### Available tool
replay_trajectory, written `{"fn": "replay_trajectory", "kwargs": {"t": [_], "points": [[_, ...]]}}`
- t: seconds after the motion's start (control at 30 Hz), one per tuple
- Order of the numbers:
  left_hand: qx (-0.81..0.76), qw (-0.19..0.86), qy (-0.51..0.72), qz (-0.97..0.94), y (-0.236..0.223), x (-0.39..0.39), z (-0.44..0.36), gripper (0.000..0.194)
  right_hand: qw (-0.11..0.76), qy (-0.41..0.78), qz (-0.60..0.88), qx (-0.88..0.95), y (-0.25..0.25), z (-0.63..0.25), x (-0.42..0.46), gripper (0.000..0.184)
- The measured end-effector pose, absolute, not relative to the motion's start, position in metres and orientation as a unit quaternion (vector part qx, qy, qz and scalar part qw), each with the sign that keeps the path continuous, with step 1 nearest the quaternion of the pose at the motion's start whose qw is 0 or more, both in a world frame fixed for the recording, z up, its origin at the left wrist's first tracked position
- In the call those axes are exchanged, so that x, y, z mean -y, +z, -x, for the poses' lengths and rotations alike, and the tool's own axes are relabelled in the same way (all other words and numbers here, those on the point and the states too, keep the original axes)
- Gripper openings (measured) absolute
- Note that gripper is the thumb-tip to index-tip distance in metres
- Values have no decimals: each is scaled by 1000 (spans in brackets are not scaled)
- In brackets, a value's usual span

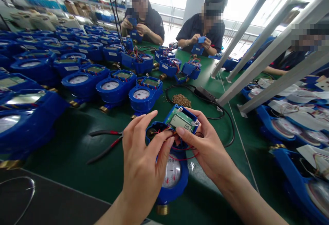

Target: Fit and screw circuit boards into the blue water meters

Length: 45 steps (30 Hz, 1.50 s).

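A blue water meter (183, 180) with a round dial and a brass fitting lies on the green table in front of me. My right hand (205, 139) grips its display module (180, 118), a blue frame with a green circuit board and a lit LCD, tilted above the meter's wiring compartment. The right thumb presses near the board's lower edge. With thumb and index finger pinched, my left hand (145, 160) holds thin coloured wires (164, 130) just below the board. Red wires (186, 156) loop over the dial. The fingers hide part of the compartment.
Red-and-black pliers (108, 146) lie left of my hands. Beyond the meter are a pile of small brass screws (181, 99) and a black cable (232, 125). Rows of blue meters (84, 81) fill the left; more stand right, past white metal posts (244, 60). Co-workers (203, 22) sit opposite.
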<state>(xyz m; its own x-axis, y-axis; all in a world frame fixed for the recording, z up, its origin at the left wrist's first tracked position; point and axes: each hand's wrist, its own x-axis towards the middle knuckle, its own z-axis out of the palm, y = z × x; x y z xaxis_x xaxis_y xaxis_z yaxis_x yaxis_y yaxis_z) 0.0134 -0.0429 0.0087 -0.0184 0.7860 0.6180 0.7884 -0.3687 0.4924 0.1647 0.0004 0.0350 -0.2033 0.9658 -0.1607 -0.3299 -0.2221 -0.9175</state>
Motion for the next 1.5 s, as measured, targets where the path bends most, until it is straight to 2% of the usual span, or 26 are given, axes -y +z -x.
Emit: {"fn": "replay_trajectory", "kwargs": {"t": [0.13,0.27,0.73,0.9,1.1,1.4,1.47,1.5], "points": [[573,-67,-451,680,11,36,-17,8,495,661,408,390,34,-164,2,57],[571,-155,-465,658,14,35,-16,14,493,670,405,380,35,-165,2,56],[553,-195,-490,645,17,33,-14,11,476,694,379,386,38,-168,-1,49],[549,-164,-501,649,18,34,-13,12,466,712,349,392,36,-171,-6,45],[541,-147,-509,654,14,33,-14,10,460,707,356,402,36,-171,-7,49],[521,-50,-477,706,20,36,-1,5,462,697,365,409,36,-173,-7,52],[500,-42,-475,722,29,30,11,9,464,698,356,414,35,-174,-8,51],[481,-45,-474,737,33,23,16,18,464,698,352,417,34,-174,-8,50]]}}
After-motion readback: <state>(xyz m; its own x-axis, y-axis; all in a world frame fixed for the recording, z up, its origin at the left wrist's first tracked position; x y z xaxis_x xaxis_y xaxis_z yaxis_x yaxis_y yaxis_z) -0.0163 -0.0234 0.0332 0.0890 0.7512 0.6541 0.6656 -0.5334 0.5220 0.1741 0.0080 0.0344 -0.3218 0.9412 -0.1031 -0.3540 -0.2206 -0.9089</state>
